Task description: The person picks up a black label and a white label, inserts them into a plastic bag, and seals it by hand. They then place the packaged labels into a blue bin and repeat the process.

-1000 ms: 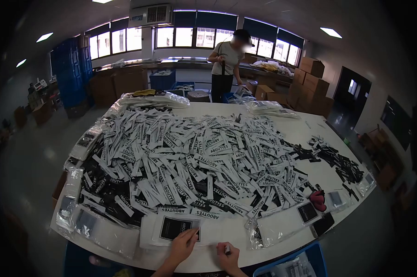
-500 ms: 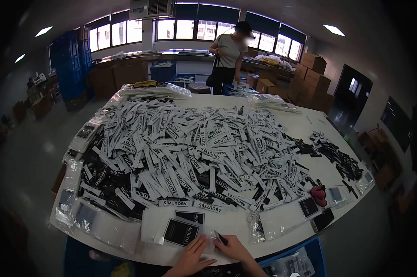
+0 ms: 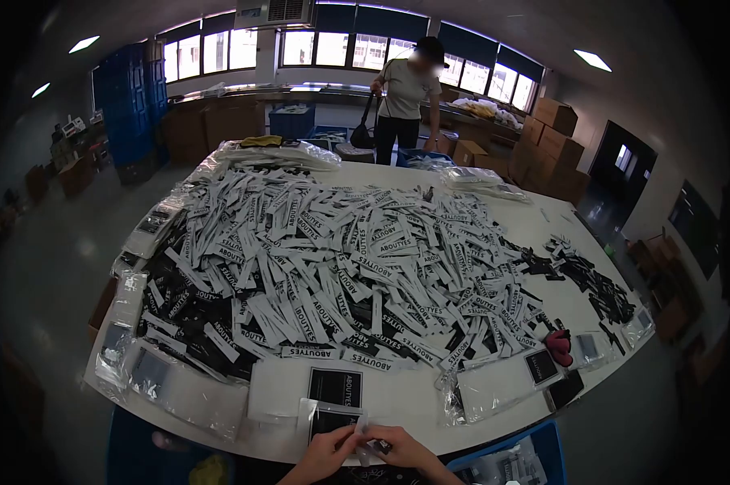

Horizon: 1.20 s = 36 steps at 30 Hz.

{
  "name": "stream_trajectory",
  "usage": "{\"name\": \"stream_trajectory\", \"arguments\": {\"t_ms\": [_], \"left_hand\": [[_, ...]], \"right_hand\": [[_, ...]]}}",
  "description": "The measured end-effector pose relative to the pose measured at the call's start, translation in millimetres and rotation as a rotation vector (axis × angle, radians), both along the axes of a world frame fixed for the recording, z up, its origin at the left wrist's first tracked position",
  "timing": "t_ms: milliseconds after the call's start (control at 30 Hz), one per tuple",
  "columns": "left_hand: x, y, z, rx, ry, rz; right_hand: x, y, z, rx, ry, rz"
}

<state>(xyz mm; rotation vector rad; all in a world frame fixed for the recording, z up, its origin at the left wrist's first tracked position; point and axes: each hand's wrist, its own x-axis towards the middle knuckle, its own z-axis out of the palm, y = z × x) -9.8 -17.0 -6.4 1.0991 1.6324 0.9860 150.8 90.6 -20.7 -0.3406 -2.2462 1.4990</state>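
At the near table edge, my left hand point(image 3: 331, 453) is closed on a clear plastic bag point(image 3: 306, 416) with a black printed card in it. Close beside it, my right hand point(image 3: 399, 449) is closed at the bag's right end, where a bit of a small black strip point(image 3: 379, 445) shows by its fingers. How far the strip reaches into the bag is hidden. Just beyond lies a stack of clear bags point(image 3: 280, 388), the top one showing a black card point(image 3: 335, 387) lettered ABOUTYES. A big heap of white and black ABOUTYES strips point(image 3: 357, 267) spreads behind.
More bag stacks lie left point(image 3: 189, 392) and right point(image 3: 498, 384), with a dark red object point(image 3: 558, 347) nearby. Black strips point(image 3: 595, 283) lie at the right. Blue bins point(image 3: 547, 444) stand below the table edge. A person point(image 3: 409, 97) stands behind the far edge.
Both hands have drawn closer together and nearer to me, and the bag has come away from the stack with them. The far person's arm and upper body have shifted.
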Motion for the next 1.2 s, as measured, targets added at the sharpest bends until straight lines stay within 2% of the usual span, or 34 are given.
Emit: {"name": "stream_trajectory", "arguments": {"t_ms": [133, 200, 233, 267, 300, 333, 400, 433, 467, 500, 533, 600, 800, 933, 1033, 1133, 1200], "left_hand": [[8.2, 2.6, 5.2, -0.089, 0.004, -0.059], [9.1, 0.0, 4.8, 0.053, -0.054, 0.147], [12.1, -1.0, -0.7, 0.049, -0.049, 0.15], [18.5, -1.3, -10.7, 0.227, -0.057, 0.319], [22.2, -1.7, -16.1, 0.405, -0.064, 0.485], [21.8, -0.7, -13.9, 0.401, -0.058, 0.482], [20.7, 3.7, -6.8, 0.476, -0.093, 0.513], [20.1, 4.5, -3.5, 0.471, -0.097, 0.511], [18.5, 5.5, 0.2, 0.469, 0.036, 0.42], [16.8, 7.1, 3.7, 0.469, 0.168, 0.331], [15.0, 7.1, 9.0, 0.474, 0.164, 0.335], [12.5, 4.2, 18.2, 0.398, 0.516, 0.211], [11.2, 1.0, 14.2, 0.409, 0.474, 0.208], [13.6, 0.8, 7.9, 0.375, 0.482, 0.211], [11.7, 2.7, 2.4, 0.513, 0.49, 0.228], [11.0, 4.2, 0.8, 0.474, 0.509, 0.228], [8.9, 4.4, 0.9, 0.368, 0.469, 0.316]], "right_hand": [[-0.2, 2.1, -0.9, -0.057, -0.061, 0.152], [-3.8, 0.4, 2.9, -0.015, -0.048, 0.121], [-8.1, -0.9, 6.5, 0.028, -0.029, 0.093], [-12.9, -2.8, 11.2, 0.022, -0.022, 0.095], [-18.5, -5.2, 20.9, 0.159, 0.011, -0.125], [-23.5, -7.5, 31.5, 0.294, 0.042, -0.347], [-28.9, -12.1, 41.1, 0.342, -0.003, -0.41], [-29.9, -14.4, 38.2, 0.33, -0.039, -0.328], [-31.3, -15.5, 34.5, 0.319, -0.074, -0.244], [-32.9, -15.6, 27.9, 0.375, 0.007, -0.243], [-32.9, -18.3, 23.8, 0.381, 0.004, -0.24], [-33.4, -21.1, 20.2, 0.432, 0.028, -0.249], [-33.5, -19.6, 19.0, 0.41, -0.085, -0.193], [-36.8, -17.2, 14.5, 0.446, -0.003, -0.228], [-36.0, -13.9, 22.0, 0.426, 0.026, -0.157], [-33.5, -14.4, 27.8, 0.376, 0.042, -0.182], [-29.7, -16.7, 31.6, 0.243, 0.069, -0.38]]}}
